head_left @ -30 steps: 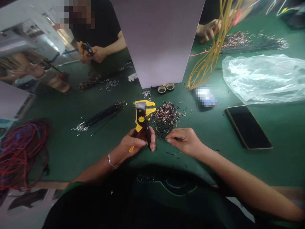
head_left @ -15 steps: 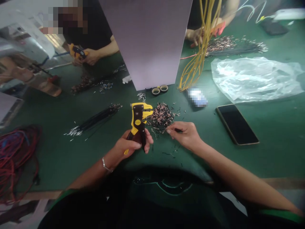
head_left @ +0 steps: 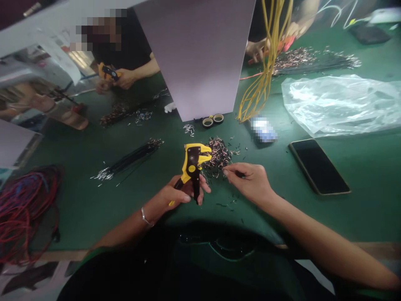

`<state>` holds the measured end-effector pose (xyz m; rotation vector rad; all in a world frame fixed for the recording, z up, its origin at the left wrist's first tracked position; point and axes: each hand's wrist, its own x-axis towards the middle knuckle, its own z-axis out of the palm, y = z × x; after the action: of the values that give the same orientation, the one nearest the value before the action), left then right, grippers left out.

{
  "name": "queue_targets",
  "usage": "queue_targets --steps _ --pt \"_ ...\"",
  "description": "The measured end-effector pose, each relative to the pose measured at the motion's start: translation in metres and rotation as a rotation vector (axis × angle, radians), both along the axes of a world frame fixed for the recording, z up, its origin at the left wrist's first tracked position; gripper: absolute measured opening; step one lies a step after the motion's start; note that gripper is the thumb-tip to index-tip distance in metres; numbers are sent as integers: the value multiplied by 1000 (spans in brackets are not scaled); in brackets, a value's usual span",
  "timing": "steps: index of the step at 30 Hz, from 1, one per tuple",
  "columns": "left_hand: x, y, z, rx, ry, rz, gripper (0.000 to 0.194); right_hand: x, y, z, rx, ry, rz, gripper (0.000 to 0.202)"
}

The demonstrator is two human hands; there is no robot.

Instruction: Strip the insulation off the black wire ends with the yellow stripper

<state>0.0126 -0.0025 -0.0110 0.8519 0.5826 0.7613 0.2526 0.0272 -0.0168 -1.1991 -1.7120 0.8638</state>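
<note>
My left hand (head_left: pixel 184 193) is wrapped around the dark handles of a yellow and black wire stripper (head_left: pixel 193 161). Its jaws point right and stand apart, over the left side of a heap of short black wire pieces with coppery ends (head_left: pixel 220 152). My right hand (head_left: pixel 250 177) is closed in a pinch at the heap's lower right edge. A dark bit, which looks like a thin black wire, shows between its fingers; most of it is hidden. To the left lies a bundle of black wires (head_left: pixel 130 161) with silvery tips.
A phone (head_left: pixel 319 166) and a clear plastic bag (head_left: pixel 341 106) lie right. Two tape rolls (head_left: pixel 213 121) sit before an upright grey panel (head_left: pixel 200 62). Yellow wires (head_left: pixel 266 67) hang beside it. Red and blue cables (head_left: pixel 28 213) are piled left. Co-workers' hands (head_left: pixel 123 78) work beyond.
The wire stripper has tilted slightly clockwise, and its jaws look wider apart. Both hands remain close to the heap. The whole view has shifted a little.
</note>
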Motion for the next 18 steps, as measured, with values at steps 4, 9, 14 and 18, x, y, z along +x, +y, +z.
queue_targets --steps 4,9,14,18 --pt "3 -1 2 24 31 -29 54 -2 -4 4 50 -32 -7 22" --pt "5 -4 1 59 82 -63 54 -5 -10 9 126 -84 -6 24" --pt "7 -7 -2 65 130 -88 55 -11 -18 15 216 -90 23 27" --pt "9 -9 -1 13 110 -87 53 -13 -22 18 257 -46 91 29"
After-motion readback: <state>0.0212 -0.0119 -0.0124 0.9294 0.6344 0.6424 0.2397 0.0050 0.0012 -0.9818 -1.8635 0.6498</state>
